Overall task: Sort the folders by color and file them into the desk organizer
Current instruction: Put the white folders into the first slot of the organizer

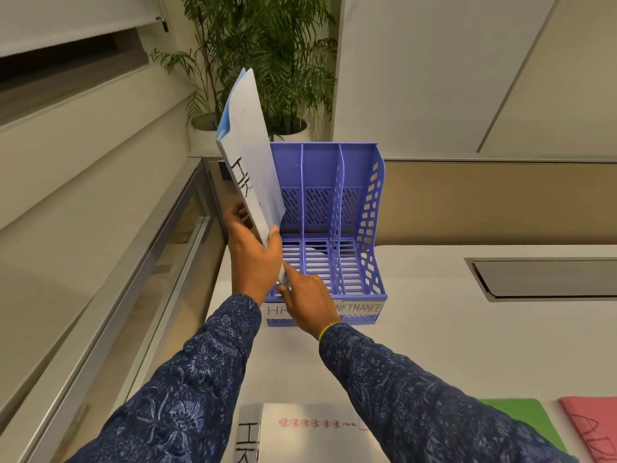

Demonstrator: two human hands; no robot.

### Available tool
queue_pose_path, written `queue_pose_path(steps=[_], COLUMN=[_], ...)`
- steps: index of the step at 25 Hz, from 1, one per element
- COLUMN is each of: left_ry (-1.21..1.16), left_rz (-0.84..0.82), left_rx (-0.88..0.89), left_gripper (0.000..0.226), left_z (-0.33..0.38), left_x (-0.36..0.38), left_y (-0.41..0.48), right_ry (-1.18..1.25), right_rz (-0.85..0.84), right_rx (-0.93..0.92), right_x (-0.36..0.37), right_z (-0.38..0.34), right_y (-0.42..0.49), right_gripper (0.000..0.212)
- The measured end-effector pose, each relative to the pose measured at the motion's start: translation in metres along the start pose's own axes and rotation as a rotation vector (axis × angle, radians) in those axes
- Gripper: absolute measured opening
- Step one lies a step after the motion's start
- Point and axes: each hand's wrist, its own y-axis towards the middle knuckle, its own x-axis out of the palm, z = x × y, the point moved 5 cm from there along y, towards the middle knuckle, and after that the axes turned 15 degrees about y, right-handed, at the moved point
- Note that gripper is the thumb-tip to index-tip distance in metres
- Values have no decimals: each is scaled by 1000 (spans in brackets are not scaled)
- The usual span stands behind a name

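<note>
Left grip (253, 259) on seemingly "HR" folder (245, 142)

Bright, even room light everywhere, and the shadows are soft and faint. The desk (417, 329) washes out pale at three o'clock with a mild sheen. The white folder (247, 145) looks slightly smeared at twelve o'clock. Wide-angle bend slants the wall ledges (83, 135) at nine o'clock, and the sleeves (187, 379) go soft at six.
</note>
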Motion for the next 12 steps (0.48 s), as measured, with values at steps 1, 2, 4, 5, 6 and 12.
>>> queue_pose_path(steps=[1, 2, 4, 5, 6, 12], left_ry=[1, 5, 27, 43, 59, 123], left_rz=[-7, -6, 11, 17, 12, -37], left_rx=[10, 18, 8, -8, -27, -78], left_gripper=[64, 65, 63, 59, 55, 54], left_z=[0, 0, -5, -8, -13, -26], left_x=[0, 1, 1, 2, 3, 3], left_y=[-1, -1, -2, -2, -3, -13], right_ry=[10, 22, 38, 44, 51, 113], right_rz=[2, 3, -1, -5, -8, -5], right_rx=[9, 20, 36, 39, 39, 86], right_x=[0, 0, 2, 3, 5, 9], right_z=[0, 1, 1, 2, 2, 4], right_y=[0, -1, -3, -4, -5, -8], right_gripper=[52, 52, 50, 46, 42, 27])
